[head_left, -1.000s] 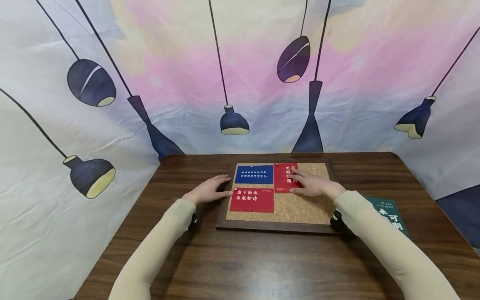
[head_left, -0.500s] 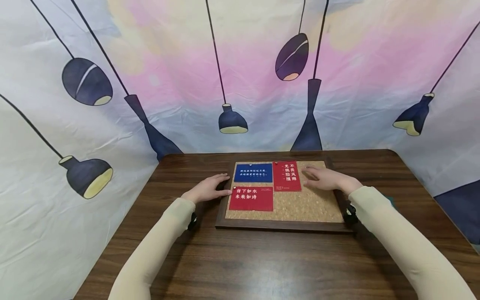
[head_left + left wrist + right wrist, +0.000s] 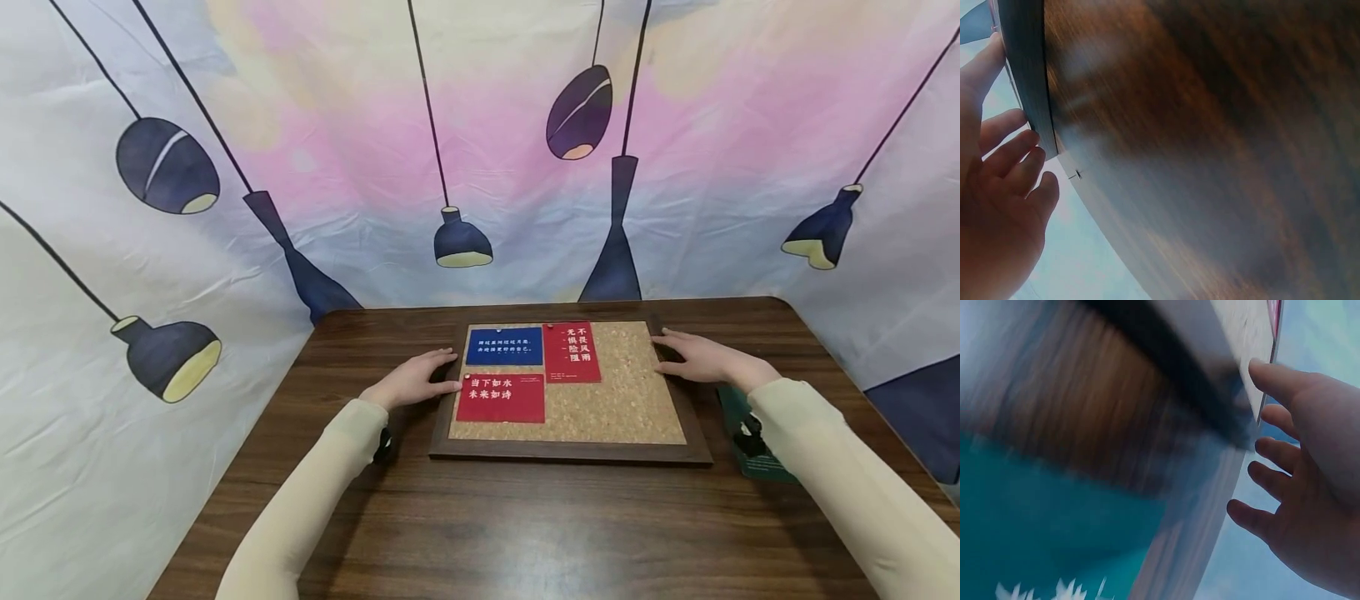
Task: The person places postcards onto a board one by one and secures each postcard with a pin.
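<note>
A corkboard [image 3: 615, 408] with a dark wooden frame lies on the table. Along its left side are a blue card [image 3: 504, 354] and, below it, a red card [image 3: 501, 408]. An upright red card [image 3: 557, 354] is beside the blue one. Each card has a small pin-like dot near its top edge. My left hand [image 3: 411, 380] rests at the frame's left side, fingers extended and thumb apart. At the right side, my right hand [image 3: 705, 358] has its fingertips at the frame, fingers loosely spread. Neither hand grips anything; exact contact on the right is blurred in the wrist view.
A dark green card [image 3: 765, 468] lies on the table right of the board, partly hidden under my right forearm. The brown wooden table [image 3: 480, 525] runs back to a cloth backdrop [image 3: 510, 133] painted with hanging lamps.
My right hand has moved right, off the upright red card, across the cork to the frame's right side. My left hand stays at the left side. The cards keep their places on the board.
</note>
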### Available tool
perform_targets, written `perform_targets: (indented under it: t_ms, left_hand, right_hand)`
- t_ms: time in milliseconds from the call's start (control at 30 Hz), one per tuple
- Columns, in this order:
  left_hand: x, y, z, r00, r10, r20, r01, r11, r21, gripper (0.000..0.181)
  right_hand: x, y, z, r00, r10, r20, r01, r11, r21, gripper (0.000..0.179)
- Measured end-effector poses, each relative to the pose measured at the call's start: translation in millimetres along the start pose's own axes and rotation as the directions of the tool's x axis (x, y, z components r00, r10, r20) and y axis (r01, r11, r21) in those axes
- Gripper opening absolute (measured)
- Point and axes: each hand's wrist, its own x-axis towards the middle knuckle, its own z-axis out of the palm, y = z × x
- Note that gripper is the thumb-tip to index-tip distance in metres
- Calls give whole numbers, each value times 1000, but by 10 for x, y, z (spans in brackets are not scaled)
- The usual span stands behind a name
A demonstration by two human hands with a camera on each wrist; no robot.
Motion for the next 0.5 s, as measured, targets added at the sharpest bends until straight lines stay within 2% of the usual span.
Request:
perform_targets:
  t_ms: [500]
  left_hand:
    - [17, -26, 4, 999, 31, 9, -31, 1000, -7, 77]
  right_hand:
    - [-562, 509, -81, 995, 97, -33, -99, 992, -75, 70]
